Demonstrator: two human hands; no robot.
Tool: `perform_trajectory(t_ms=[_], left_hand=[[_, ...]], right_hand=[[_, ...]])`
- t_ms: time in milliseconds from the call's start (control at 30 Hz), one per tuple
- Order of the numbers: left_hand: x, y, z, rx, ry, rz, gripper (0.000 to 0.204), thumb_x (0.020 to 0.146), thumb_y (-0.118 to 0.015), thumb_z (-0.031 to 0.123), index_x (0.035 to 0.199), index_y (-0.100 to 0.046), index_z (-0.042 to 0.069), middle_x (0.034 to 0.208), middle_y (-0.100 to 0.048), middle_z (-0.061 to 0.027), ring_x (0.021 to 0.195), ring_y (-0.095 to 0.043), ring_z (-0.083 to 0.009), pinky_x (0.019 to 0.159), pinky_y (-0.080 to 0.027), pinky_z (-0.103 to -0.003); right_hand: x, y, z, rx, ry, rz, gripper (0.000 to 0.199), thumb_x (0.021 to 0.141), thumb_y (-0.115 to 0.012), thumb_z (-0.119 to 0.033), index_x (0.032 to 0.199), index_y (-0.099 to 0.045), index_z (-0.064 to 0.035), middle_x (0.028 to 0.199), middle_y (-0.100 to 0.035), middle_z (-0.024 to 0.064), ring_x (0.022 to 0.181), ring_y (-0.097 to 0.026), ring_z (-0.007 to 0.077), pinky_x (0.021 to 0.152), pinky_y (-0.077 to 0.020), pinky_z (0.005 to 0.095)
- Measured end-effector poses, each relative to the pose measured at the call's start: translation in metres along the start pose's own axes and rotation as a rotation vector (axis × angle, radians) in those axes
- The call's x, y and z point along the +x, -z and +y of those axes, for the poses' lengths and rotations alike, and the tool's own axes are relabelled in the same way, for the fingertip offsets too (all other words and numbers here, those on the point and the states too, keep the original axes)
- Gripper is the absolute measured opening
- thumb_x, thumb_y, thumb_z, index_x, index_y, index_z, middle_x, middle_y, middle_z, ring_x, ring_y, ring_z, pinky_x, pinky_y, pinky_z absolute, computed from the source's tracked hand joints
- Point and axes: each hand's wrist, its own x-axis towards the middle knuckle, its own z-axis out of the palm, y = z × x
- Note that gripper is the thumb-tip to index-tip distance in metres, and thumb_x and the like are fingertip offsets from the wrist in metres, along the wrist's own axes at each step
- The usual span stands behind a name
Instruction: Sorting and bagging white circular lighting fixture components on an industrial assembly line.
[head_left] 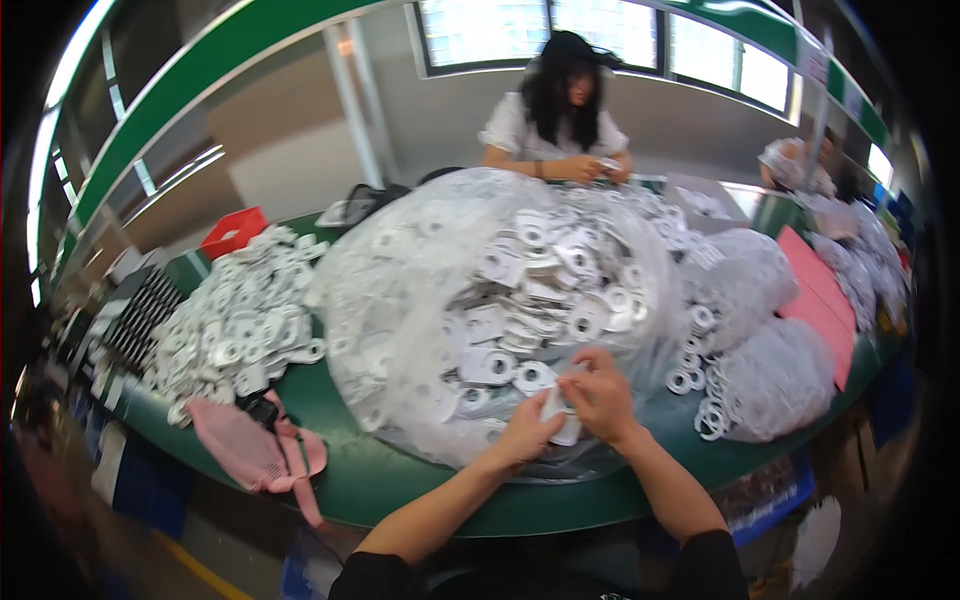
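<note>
Both my hands meet over the near edge of a big clear plastic bag (400,290) full of white flat parts with round rings. My left hand (528,432) and my right hand (600,395) together pinch one small white part (560,415) between their fingers. Just beyond my fingers, more of the same white ringed parts (545,300) lie heaped inside the open bag. My forearms come in from the lower edge in black sleeves.
A green table (380,480) carries a loose pile of white parts (235,320) at left, a pink mesh pouch (245,445), smaller filled bags (775,375) at right, pink sheets (820,290). A person in white (555,125) works opposite; another person's head (800,165) sits far right.
</note>
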Motion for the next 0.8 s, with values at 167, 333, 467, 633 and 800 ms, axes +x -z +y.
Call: perform_trajectory(t_ms=[167,333,467,633,800], left_hand=[[-0.001,0.000,0.011,0.287,-0.225,0.046,0.037,0.080,-0.053,0.010,0.115,-0.049,-0.001,0.097,-0.061,-0.0131,0.087,-0.061,-0.0219,0.078,-0.047,-0.033],[-0.009,-0.007,0.020,0.501,-0.339,0.074,0.035,0.084,-0.057,0.019,0.113,-0.048,0.003,0.091,-0.059,-0.0225,0.084,-0.057,-0.0397,0.071,-0.044,-0.041],[-0.004,-0.007,0.009,0.510,-0.365,0.185,0.023,0.089,-0.049,0.024,0.096,-0.050,0.002,0.078,-0.056,-0.0244,0.074,-0.054,-0.0430,0.059,-0.041,-0.045],[-0.002,0.000,0.004,0.624,-0.408,0.240,0.023,0.090,-0.045,0.022,0.085,-0.053,0.001,0.069,-0.055,-0.0218,0.067,-0.053,-0.0417,0.057,-0.040,-0.044],[0.006,-0.008,-0.002,0.457,-0.417,0.335,0.020,0.090,-0.047,0.020,0.087,-0.051,0.000,0.075,-0.055,-0.0207,0.068,-0.055,-0.0358,0.058,-0.041,-0.039]], right_hand=[[-0.005,0.002,0.024,0.380,-0.411,-0.166,0.010,0.080,-0.063,-0.011,0.079,-0.065,-0.0012,0.067,-0.056,0.0026,0.061,-0.052,0.0108,0.055,-0.0401,0.0245],[0.001,0.021,0.029,0.603,-0.531,-0.363,0.013,0.084,-0.059,-0.011,0.080,-0.063,0.0016,0.067,-0.057,-0.0008,0.061,-0.049,0.0050,0.054,-0.0388,0.0200],[-0.002,0.014,0.016,0.534,-0.444,-0.345,0.012,0.084,-0.056,-0.007,0.074,-0.055,-0.0010,0.067,-0.056,0.0006,0.063,-0.049,0.0050,0.055,-0.0376,0.0203],[-0.005,0.011,0.015,0.367,-0.314,-0.393,0.012,0.085,-0.056,-0.008,0.074,-0.052,-0.0018,0.066,-0.054,0.0009,0.062,-0.048,0.0062,0.056,-0.0381,0.0218],[-0.015,-0.007,0.039,0.656,-0.463,-0.199,0.012,0.089,-0.051,-0.009,0.082,-0.056,-0.0018,0.076,-0.059,0.0006,0.066,-0.050,0.0059,0.060,-0.0396,0.0211]])
